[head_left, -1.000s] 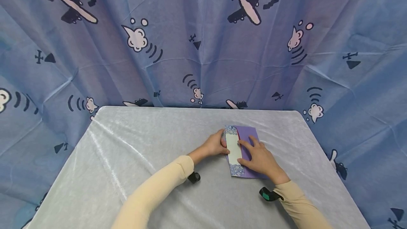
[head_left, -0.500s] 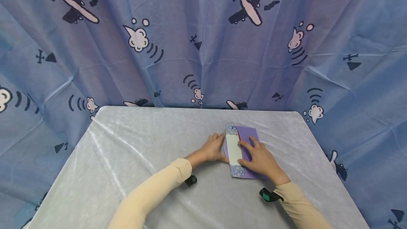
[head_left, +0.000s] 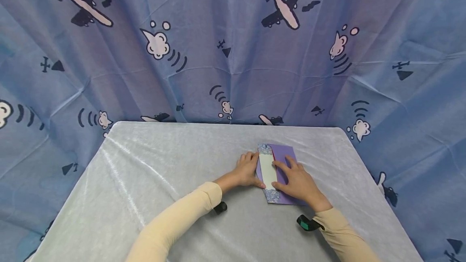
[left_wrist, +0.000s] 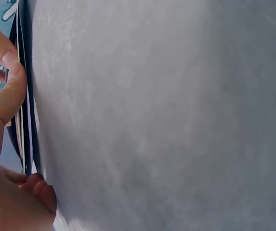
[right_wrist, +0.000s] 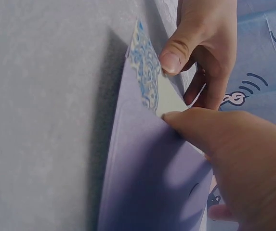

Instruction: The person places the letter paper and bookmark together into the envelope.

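Observation:
A purple envelope (head_left: 285,154) lies toward the table's right half, with a pale card (head_left: 267,172) showing along its left side. Blue scrollwork marks both ends of the card, and a thin red line runs along its right side. My left hand (head_left: 246,170) holds the left edge, thumb on top of the card and fingers curled at the rim. Spread across the purple part, my right hand (head_left: 300,181) rests with its thumb (right_wrist: 188,122) touching where the card meets the purple. The right fingertips are hidden in the right wrist view.
A pale velvety cloth covers the table (head_left: 174,148). Behind it hangs a blue curtain (head_left: 233,51) printed with aeroplanes and clouds. A black wrist camera (head_left: 308,222) sits at the right cuff.
My left hand first slid back and toward the near end of the card's left edge, then moved in again with its thumb over the card. The right hand has stayed in place.

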Demonstrator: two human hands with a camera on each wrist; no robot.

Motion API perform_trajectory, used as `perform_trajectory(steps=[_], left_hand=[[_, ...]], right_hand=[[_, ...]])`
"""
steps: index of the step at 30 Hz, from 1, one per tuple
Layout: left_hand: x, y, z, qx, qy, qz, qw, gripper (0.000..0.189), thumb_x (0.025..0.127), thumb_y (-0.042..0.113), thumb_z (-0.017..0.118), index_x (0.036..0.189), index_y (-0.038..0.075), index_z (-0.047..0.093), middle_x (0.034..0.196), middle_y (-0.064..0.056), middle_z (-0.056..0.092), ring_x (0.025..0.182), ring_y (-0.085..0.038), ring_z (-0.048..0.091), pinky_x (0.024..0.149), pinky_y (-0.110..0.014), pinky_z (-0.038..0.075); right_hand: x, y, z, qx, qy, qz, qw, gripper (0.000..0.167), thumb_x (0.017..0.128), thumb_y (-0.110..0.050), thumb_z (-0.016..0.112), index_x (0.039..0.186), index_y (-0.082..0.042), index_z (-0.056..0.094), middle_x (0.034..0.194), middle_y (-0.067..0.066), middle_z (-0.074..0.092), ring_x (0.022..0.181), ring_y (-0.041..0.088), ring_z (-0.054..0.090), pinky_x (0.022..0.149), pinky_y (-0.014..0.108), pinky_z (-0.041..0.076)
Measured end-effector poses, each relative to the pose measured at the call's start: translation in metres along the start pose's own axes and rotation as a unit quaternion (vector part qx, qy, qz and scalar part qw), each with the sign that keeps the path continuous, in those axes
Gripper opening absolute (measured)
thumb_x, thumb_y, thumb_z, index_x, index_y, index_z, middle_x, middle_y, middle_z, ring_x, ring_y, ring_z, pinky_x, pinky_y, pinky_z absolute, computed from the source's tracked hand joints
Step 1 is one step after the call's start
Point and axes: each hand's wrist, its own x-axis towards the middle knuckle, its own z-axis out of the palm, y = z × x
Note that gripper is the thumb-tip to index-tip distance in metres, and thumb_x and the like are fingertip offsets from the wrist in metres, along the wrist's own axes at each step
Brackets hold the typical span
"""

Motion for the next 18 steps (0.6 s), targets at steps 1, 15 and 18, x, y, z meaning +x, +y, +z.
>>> perform_trajectory(steps=[1, 15, 18], left_hand=[[-0.0003, 0.0000, -0.0006, -0.003, -0.001, -0.002, 1.0000, 0.125, 0.065, 0.057, 0.086, 0.156, 0.001, 0.022, 0.150, -0.013, 0.039, 0.131, -0.027, 0.038, 0.107, -0.039, 0.037], [0.0040, 0.0033, -0.0033, -0.008, -0.025, -0.003, 0.9997, 0.121, 0.069, 0.055, 0.084, 0.157, 0.003, 0.019, 0.163, -0.019, 0.023, 0.149, -0.035, 0.025, 0.120, -0.050, 0.028], [0.0048, 0.0040, -0.0039, -0.011, -0.028, -0.001, 0.9996, 0.121, 0.069, 0.054, 0.085, 0.157, 0.002, 0.019, 0.163, -0.020, 0.021, 0.150, -0.036, 0.024, 0.121, -0.051, 0.027]], right_hand=[[0.0007, 0.0000, 0.0000, 0.000, 0.000, -0.001, 1.0000, 0.069, 0.081, -0.047, 0.075, 0.141, -0.022, 0.054, 0.149, 0.031, 0.039, 0.123, 0.060, 0.049, 0.081, 0.067, 0.050], [0.0016, 0.0006, 0.0004, -0.001, 0.006, -0.006, 1.0000, 0.069, 0.080, -0.047, 0.076, 0.141, -0.022, 0.054, 0.148, 0.031, 0.040, 0.122, 0.058, 0.050, 0.078, 0.067, 0.051], [0.0015, 0.0005, 0.0005, -0.001, 0.005, -0.005, 1.0000, 0.069, 0.080, -0.048, 0.076, 0.141, -0.022, 0.054, 0.148, 0.031, 0.040, 0.122, 0.059, 0.050, 0.077, 0.067, 0.051]])
